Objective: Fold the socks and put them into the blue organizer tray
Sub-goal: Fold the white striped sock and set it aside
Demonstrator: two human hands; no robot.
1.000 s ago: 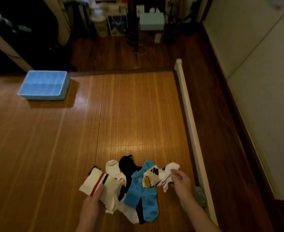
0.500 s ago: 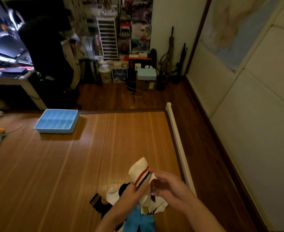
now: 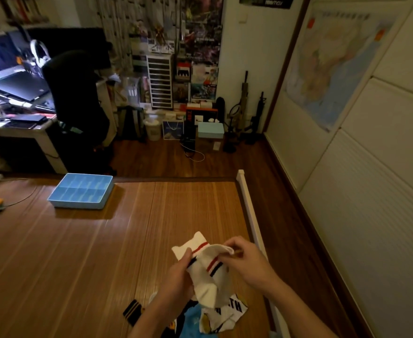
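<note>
Gripping white fabric socks with red and dark stripes (image 3: 209,274) in mid-air: left hand (image 3: 176,279) curled round the striped cuff, right hand (image 3: 247,262) pinching the open top edge. Directly below, a heap of loose patterned socks (image 3: 227,313) on the glossy wooden mat (image 3: 91,264). Far off to the left, well apart — the blue plastic compartmented organizer tray (image 3: 77,205).
</note>
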